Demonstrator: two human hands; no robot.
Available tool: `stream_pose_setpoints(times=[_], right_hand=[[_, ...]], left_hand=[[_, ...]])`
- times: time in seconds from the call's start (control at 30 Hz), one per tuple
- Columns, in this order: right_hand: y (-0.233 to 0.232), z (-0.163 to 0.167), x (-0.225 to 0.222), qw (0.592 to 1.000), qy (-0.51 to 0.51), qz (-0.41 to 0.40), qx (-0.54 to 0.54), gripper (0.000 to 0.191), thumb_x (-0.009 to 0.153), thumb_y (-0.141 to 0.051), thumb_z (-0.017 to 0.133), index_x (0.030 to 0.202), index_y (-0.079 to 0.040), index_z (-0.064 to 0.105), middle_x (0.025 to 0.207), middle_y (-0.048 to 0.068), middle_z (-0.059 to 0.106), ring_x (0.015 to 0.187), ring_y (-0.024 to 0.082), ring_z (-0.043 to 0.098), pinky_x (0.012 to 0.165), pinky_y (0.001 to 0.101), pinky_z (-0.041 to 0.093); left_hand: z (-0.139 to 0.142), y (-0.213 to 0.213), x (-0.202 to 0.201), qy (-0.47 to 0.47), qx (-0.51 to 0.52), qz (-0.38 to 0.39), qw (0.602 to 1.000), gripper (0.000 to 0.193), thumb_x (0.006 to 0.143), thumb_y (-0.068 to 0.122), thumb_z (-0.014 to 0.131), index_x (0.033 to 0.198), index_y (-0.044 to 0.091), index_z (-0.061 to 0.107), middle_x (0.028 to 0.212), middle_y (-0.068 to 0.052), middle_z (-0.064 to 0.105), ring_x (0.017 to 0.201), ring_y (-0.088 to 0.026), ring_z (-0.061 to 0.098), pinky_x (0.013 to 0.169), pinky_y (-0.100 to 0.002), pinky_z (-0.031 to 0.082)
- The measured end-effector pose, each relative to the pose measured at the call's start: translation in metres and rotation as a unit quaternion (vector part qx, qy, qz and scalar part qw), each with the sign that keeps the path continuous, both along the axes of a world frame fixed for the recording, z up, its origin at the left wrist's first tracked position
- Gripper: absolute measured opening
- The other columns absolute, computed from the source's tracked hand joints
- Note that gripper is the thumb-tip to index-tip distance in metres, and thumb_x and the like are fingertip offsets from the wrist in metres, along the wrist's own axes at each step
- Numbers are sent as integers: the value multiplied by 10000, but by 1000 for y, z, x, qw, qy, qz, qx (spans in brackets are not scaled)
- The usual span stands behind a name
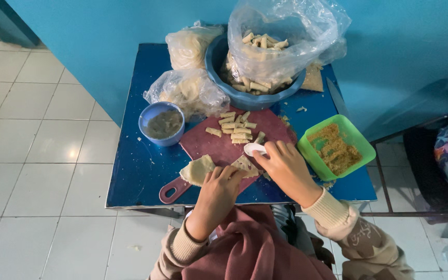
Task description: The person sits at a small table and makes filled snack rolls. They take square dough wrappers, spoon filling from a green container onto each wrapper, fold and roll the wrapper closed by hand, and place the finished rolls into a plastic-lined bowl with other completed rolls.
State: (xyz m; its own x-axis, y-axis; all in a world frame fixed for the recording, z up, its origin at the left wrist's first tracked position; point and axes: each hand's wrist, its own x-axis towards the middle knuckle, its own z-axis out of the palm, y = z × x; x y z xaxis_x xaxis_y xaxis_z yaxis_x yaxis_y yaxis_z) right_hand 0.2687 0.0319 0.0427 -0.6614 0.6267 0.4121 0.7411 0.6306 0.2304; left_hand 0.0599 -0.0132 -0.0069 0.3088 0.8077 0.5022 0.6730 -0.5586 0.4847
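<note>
While a batch of finished rolls (pixel 236 128) waits at the cutting board (pixel 219 148)'s far edge, the left hand (pixel 219 194) pins a wrapper (pixel 199 169) and the right hand (pixel 286 168) pinches a white spoon (pixel 255 149); plenty left.

Blue table (pixel 141 171), maroon cutting board (pixel 213 148), green tub (pixel 361 148), two blue bowls (pixel 149 116), bags (pixel 193 91)

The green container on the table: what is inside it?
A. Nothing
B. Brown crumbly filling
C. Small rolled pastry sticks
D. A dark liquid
B: the green container, near the right hand, holds a brown crumbly filling; the dark liquid is in the small blue bowl, and the rolled sticks lie on the cutting board.
</note>
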Motion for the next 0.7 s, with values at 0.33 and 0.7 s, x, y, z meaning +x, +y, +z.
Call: stream_pose_setpoints(times=[0.33, 0.7], right_hand=[[-2, -21, -2, 997, 77, 9, -24, 395, 861, -112, 669, 1250, -165, 711, 928, 59, 521, 868, 246, 584, 737, 377, 484], [2, 1, -11, 997, -74, -5, 27, 295, 898, -130, 635, 1178, -45, 664, 1031, 58, 586, 835, 179, 595, 727, 334, 480]], left_hand=[[0, -2, 2, -2, -3, -1, 1000, 328, 858, 68, 670, 1180, 122, 702, 1101, -48, 661, 987, -282, 611, 876, -403, 488], [2, -2, 2, 8, -4, 3, 1000, 315, 859, 81, 678, 1169, 128, 706, 1072, -53, 656, 966, -289, 607, 864, -410, 491]])
